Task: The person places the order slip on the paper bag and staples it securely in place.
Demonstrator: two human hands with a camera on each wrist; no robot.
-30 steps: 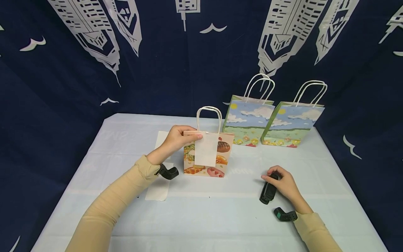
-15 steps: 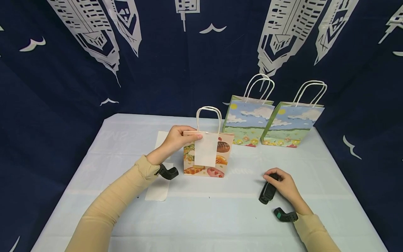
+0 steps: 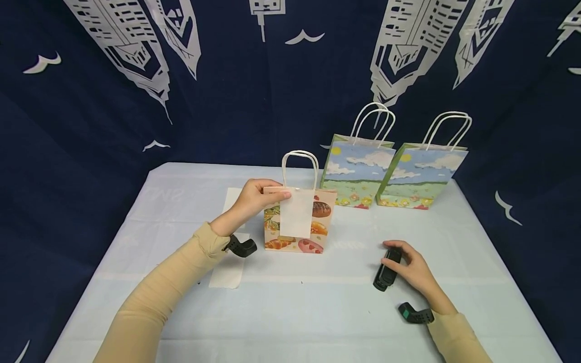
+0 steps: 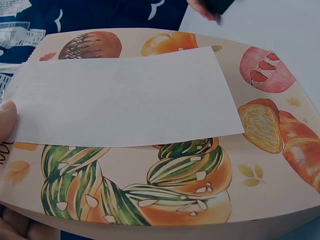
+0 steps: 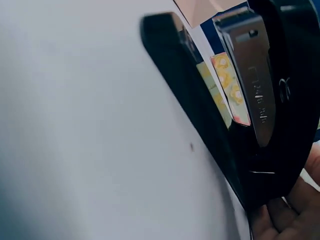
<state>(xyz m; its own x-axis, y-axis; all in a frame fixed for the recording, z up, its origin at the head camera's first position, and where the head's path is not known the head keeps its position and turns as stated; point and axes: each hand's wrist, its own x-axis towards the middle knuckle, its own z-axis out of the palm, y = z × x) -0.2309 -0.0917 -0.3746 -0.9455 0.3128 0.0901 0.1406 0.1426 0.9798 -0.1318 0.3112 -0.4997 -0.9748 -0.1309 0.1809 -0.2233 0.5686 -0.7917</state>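
My left hand (image 3: 254, 200) pinches a blank white paper slip (image 3: 296, 219) against the top edge of a small paper bag (image 3: 320, 222) printed with breads. The bag stands upright, its white loop handles (image 3: 301, 154) raised. In the left wrist view the slip lies across the bag's front, the thumb (image 4: 7, 120) on its end. To the right, my right hand (image 3: 415, 269) grips a black stapler (image 3: 386, 275) between thumb and fingers. Close up in the right wrist view, the stapler's arms gape apart, and fingers (image 5: 295, 212) curl at its rear end.
Two paper bags with a sky and meadow print, a left one (image 3: 354, 169) and a right one (image 3: 419, 176), stand at the table's back right. More white paper slips (image 3: 228, 267) lie beneath the left forearm. A dark printed cloth (image 3: 272, 101) hangs behind the white table (image 3: 290, 322).
The right thumb and fingers have shifted their hold on the stapler, the thumb now lower along its side. The left hand, slip and bread bag have stayed in place.
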